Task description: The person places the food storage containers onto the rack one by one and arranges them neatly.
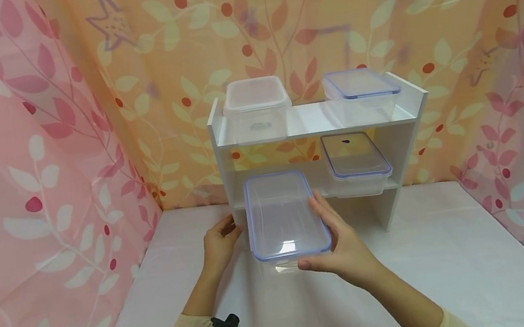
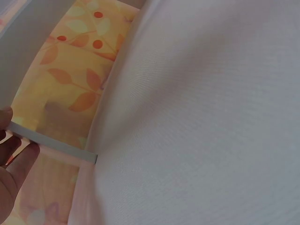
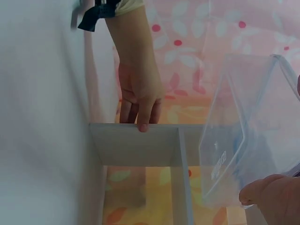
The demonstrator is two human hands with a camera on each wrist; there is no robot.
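My right hand (image 1: 351, 252) grips a clear food container (image 1: 285, 216) with a blue-edged lid by its right side, thumb at the front and fingers along the edge. The container is in front of the left part of the lower shelf, tilted so its lid faces me. My left hand (image 1: 220, 246) holds the left side panel of the white shelf unit (image 1: 409, 130) near its base. In the right wrist view, the left thumb (image 3: 143, 126) lies on the panel's front edge, with the other fingers on its outer side.
On the top shelf stand a white-lidded container (image 1: 258, 110) at left and a blue-lidded one (image 1: 363, 94) at right. Another blue-lidded container (image 1: 357, 163) sits at the right of the lower shelf, jutting forward. Patterned curtains (image 1: 272, 26) surround the white-covered table (image 1: 459, 258).
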